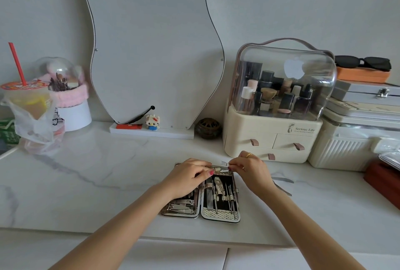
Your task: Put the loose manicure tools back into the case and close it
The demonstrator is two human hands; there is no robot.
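Note:
The manicure case [220, 215] lies open and flat on the marble counter, with metal tools strapped in both halves. My left hand [188, 179] rests over the far end of the left half, its fingertips pinching at the strap near the case's top edge. My right hand [251, 171] pinches a small metal tool [224, 169] at the far end of the right half. Two loose metal tools [283, 184] lie on the counter just right of my right wrist.
A cream cosmetics organiser [275, 139] with a clear dome stands behind the case. White cases [346, 146] stack at the right, a red-brown box [383, 183] at the right edge. A wavy mirror [151, 53], a small bowl [208, 129] and a bagged drink cup [28, 105] stand behind and left.

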